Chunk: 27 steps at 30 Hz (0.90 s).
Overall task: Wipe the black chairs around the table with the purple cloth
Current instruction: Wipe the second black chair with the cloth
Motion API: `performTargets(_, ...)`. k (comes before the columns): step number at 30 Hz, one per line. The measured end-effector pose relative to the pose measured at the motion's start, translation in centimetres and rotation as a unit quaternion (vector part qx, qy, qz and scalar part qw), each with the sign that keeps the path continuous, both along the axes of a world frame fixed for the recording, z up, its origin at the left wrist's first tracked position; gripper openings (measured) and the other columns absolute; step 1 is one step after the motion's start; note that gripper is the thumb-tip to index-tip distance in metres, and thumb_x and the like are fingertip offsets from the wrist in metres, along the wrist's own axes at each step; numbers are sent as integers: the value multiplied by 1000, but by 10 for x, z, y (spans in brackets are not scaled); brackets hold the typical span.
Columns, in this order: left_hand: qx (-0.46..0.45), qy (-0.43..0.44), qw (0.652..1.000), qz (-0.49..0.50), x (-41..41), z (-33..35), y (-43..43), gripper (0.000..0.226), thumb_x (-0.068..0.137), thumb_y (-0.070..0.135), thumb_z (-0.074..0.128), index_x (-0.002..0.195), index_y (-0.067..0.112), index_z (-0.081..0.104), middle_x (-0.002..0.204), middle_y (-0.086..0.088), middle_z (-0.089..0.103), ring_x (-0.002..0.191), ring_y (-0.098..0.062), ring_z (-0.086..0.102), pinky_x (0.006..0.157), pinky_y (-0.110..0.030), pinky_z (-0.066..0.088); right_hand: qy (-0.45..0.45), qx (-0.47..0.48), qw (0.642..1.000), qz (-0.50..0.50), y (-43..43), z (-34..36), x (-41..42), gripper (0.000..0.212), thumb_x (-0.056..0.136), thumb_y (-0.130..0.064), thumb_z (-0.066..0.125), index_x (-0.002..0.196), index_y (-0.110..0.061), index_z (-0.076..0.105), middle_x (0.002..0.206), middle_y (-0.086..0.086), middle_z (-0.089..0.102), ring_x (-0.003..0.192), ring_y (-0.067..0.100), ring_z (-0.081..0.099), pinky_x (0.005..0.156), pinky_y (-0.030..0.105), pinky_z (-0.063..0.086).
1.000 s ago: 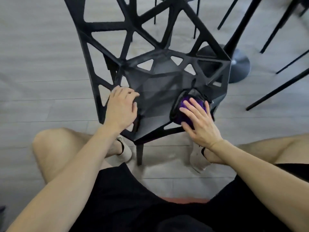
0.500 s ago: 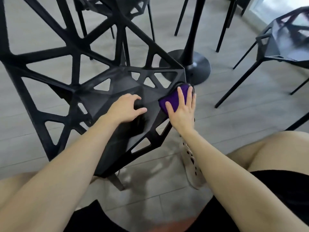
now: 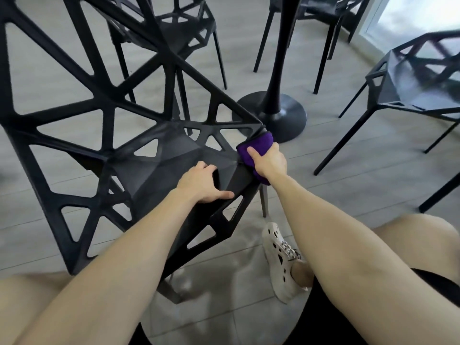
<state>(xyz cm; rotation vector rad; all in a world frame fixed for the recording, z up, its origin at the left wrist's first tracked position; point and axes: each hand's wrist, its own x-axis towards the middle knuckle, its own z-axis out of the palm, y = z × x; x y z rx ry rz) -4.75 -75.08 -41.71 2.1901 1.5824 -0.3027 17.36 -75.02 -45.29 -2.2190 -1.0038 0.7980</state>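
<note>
A black chair with a lattice of triangular openings stands right in front of me, its seat facing me. My left hand rests on the seat near its front edge, fingers curled over a ridge and thumb spread along the surface. My right hand grips the purple cloth, which is wrapped over the seat's right edge at the corner. Its thumb lies on top of the cloth and its fingers are hidden beyond the edge.
The table's black pedestal base stands just behind the cloth. Another black chair is at the right, and two more at the back. My bare knees and a white shoe are close below the seat.
My right hand went from lying flat on the cloth at the seat's right side to gripping it over the right edge, farther toward the corner. The view swung left and closer.
</note>
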Motion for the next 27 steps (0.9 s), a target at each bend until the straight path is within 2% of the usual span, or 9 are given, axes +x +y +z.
performTargets(7, 4, 9, 999, -46, -19, 2, -31, 125, 44, 96, 76, 147, 30, 49, 138, 3, 50, 133, -25, 52, 106, -47, 52, 5, -18, 1000, -16, -74, 2, -17, 67, 97, -66, 65, 132, -12, 48, 129, 16, 68, 118, 40, 64, 85, 41, 45)
performTargets(11, -1, 37, 995, -96, -30, -1, -43, 117, 44, 96, 76, 139, 33, 51, 131, 6, 51, 123, -21, 55, 98, -43, 53, -30, -9, 999, -18, -110, -3, -24, 62, 100, -62, 62, 130, -10, 47, 127, 18, 69, 118, 44, 65, 91, 45, 51)
performTargets(14, -18, 1, 998, -66, -35, -1, -29, 106, 51, 99, 71, 134, 34, 56, 128, 10, 58, 119, -17, 60, 99, -42, 54, 1, 51, 998, -48, -113, 5, -23, 66, 96, -62, 69, 131, -14, 40, 133, 13, 64, 117, 42, 65, 95, 53, 55)
performTargets(17, 21, -65, 998, -14, -29, -4, -2, 87, 76, 78, 76, 144, 28, 54, 141, 1, 61, 132, -25, 58, 106, -47, 52, -68, 84, 994, 6, -88, 18, -12, 76, 92, -63, 74, 141, -14, 42, 135, 8, 56, 116, 34, 63, 94, 49, 56)
performTargets(21, 88, -136, 986, 43, -2, -3, 43, 94, 88, 38, 79, 166, 15, 30, 168, -11, 37, 156, -33, 33, 126, -48, 34, -182, 92, 975, 88, -60, 27, -2, 67, 98, -60, 68, 141, -11, 50, 129, 9, 59, 110, 32, 64, 82, 39, 49)
performTargets(23, 57, -161, 984, 57, 12, -2, 62, 82, 85, 21, 74, 158, 18, 37, 155, -14, 52, 146, -39, 44, 116, -48, 42, -230, 87, 963, 114, -47, 29, -1, 59, 102, -58, 63, 135, -11, 53, 124, 9, 63, 105, 33, 66, 76, 38, 45)
performTargets(24, 37, -175, 982, 57, 18, -3, 66, 73, 81, 15, 69, 149, 23, 42, 136, -13, 63, 131, -40, 55, 102, -46, 48, -251, 85, 956, 127, -36, 32, -2, 55, 103, -58, 61, 131, -11, 54, 120, 9, 65, 101, 33, 67, 74, 38, 44)
performTargets(25, 22, -191, 980, 56, 22, -4, 66, 71, 78, 10, 64, 144, 27, 43, 118, -9, 66, 113, -36, 61, 90, -41, 48, -270, 82, 949, 140, -22, 35, -5, 53, 103, -59, 58, 126, -11, 55, 115, 9, 67, 97, 33, 68, 72, 39, 44)
performTargets(27, 14, -235, 970, 62, 23, -10, 60, 79, 78, 5, 58, 150, 31, 39, 108, -4, 65, 96, -28, 60, 81, -35, 44, -300, 76, 935, 172, 11, 46, -17, 52, 103, -62, 54, 114, -12, 56, 101, 6, 69, 87, 33, 68, 68, 40, 45)
